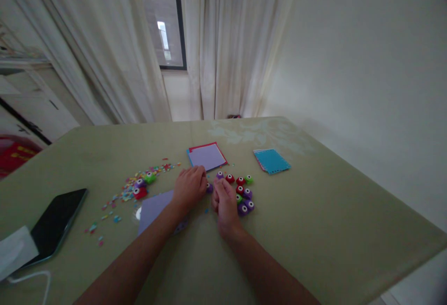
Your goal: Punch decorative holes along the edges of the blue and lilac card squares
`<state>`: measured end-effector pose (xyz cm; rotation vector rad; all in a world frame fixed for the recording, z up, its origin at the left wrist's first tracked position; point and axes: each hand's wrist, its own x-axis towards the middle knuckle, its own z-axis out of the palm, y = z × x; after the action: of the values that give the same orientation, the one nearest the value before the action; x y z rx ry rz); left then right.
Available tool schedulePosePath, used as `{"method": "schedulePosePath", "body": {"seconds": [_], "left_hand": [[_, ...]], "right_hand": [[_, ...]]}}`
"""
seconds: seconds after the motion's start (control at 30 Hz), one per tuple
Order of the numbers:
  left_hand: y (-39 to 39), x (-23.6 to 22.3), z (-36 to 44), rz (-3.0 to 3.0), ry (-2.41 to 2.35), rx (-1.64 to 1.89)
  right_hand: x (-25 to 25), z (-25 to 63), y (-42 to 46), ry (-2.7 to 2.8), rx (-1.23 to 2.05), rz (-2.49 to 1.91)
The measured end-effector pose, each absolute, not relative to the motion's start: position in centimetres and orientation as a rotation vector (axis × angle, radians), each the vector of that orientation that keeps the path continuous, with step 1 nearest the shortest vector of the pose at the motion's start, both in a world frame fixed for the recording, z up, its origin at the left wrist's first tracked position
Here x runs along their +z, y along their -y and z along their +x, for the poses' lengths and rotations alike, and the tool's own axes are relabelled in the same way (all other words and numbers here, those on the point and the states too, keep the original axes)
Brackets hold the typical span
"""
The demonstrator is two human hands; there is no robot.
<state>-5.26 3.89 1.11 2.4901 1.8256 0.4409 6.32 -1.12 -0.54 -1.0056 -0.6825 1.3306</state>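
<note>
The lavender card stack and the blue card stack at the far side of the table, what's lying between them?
In the head view, nothing lies between the lavender card stack and the blue card stack, only bare green table. The small punches sit nearer, below that stretch.

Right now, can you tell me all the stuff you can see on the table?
small round plastic craft punches: about nine, purple, red and green, beside the right hand
more punches: three, purple, green, red, left of centre
tiny paper confetti bits: many, mixed colours, scattered left
lilac paper sheet: one, under left forearm
lilac-topped paper stack: one, red and blue edges, centre
blue paper stack: one, right
black smartphone: one, far left
green table: one
left hand: closed, a purple punch at its fingers
right hand: closed, by punches
</note>
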Motion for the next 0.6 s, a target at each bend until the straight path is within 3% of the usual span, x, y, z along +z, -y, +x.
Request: {"method": "schedulePosePath", "body": {"seconds": [0.6], "left_hand": [[-3.1,2.3,-5.2,2.263,-1.867,0.119]], "right_hand": [[-2.7,6.3,1.6,0.933,1.286,-1.038]]}}
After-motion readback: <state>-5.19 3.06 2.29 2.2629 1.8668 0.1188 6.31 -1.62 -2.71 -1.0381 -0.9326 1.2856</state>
